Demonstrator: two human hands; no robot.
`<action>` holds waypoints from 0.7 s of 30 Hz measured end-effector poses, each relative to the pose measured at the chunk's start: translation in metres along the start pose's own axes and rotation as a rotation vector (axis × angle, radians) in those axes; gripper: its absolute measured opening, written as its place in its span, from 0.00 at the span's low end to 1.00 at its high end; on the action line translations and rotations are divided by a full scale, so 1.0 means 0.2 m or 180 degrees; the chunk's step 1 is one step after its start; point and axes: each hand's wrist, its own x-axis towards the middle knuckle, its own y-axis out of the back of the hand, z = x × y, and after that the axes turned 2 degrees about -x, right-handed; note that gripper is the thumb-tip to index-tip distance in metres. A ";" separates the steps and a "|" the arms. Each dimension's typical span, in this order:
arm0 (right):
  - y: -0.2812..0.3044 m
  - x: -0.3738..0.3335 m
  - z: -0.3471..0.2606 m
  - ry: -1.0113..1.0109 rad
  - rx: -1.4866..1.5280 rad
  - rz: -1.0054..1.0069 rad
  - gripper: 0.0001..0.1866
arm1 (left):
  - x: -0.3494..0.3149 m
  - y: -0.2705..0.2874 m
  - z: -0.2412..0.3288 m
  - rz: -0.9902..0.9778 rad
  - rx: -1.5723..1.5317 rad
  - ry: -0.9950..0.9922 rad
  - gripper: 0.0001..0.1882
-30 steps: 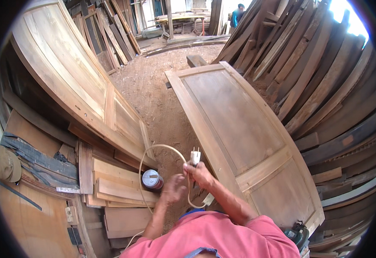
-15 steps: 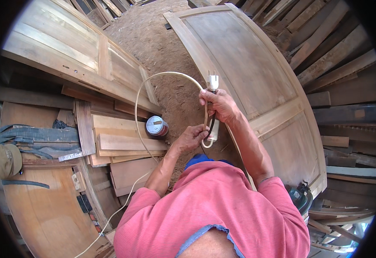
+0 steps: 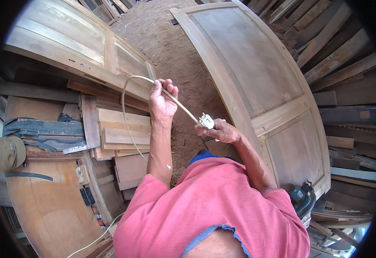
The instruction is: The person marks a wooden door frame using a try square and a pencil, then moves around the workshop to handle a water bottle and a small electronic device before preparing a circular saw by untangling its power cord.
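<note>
A white two-pin plug (image 3: 206, 121) sits in my right hand (image 3: 224, 132), its fingers closed round it and its pins facing up. My left hand (image 3: 162, 103) is raised to the left and farther off, with fingers curled round a pale electric cord (image 3: 180, 105). This cord runs fairly straight between the two hands, reaching my right hand beside the plug. From the left hand it loops back down behind the left forearm. Part of a dark cord (image 3: 204, 143) shows below my right hand; its other end is hidden.
Panelled wooden doors lie on the right (image 3: 248, 64) and upper left (image 3: 63, 38). A green power tool (image 3: 299, 200) rests at the right door's near end. Stacked boards (image 3: 125, 135) and a cap (image 3: 8, 153) are at left; timber (image 3: 342, 60) lines the far right.
My left hand has moved up and away, drawing the pale cord out straight. My right hand has lowered, and the plug has tilted. The round tin is now hidden behind my left arm.
</note>
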 end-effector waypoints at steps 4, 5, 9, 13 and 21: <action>0.01 0.00 -0.06 -0.0475 -0.0325 0.0147 0.09 | -0.02 0.15 0.03 -0.0074 -0.0022 -0.0163 0.14; 0.05 -0.01 -0.05 -0.0401 -0.0163 0.0183 0.10 | -0.04 0.16 0.01 -0.0380 0.0253 -0.0285 0.16; 0.09 0.00 -0.32 -0.0006 -0.0039 0.0179 0.10 | -0.18 0.25 -0.10 -0.1198 0.2636 -0.0309 0.39; 0.12 0.08 -0.47 -0.0026 0.0339 0.0206 0.12 | -0.33 0.43 -0.27 -0.2202 0.4487 0.1074 0.40; 0.08 0.16 -0.55 -0.0769 0.1900 0.0597 0.11 | -0.46 0.24 -0.49 -0.2824 0.4085 0.1871 0.42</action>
